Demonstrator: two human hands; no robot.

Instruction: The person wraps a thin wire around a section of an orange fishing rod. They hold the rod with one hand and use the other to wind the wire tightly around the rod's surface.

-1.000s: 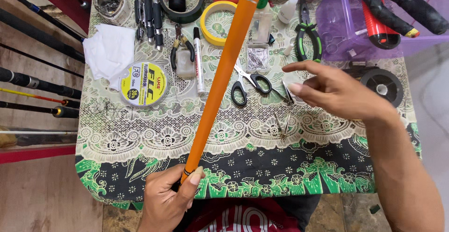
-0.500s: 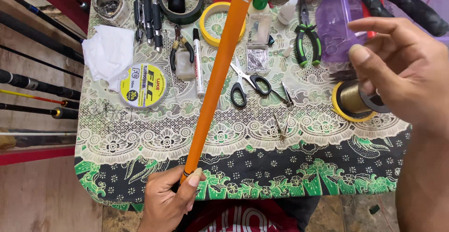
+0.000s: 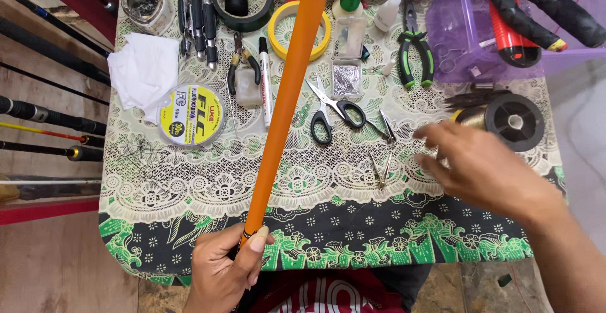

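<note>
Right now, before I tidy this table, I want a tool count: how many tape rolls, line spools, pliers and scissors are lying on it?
Tape rolls: 2 (black tape roll, yellow tape roll)
Line spools: 2 (yellow-labelled spool, black spool)
Pliers: 2 (green-handled pliers, small pliers)
Scissors: 1 (black-handled scissors)
Total: 7

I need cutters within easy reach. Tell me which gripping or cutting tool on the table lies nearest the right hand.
The small metal tweezers just left of the right hand; scissors and green-handled pliers lie farther off.
</note>
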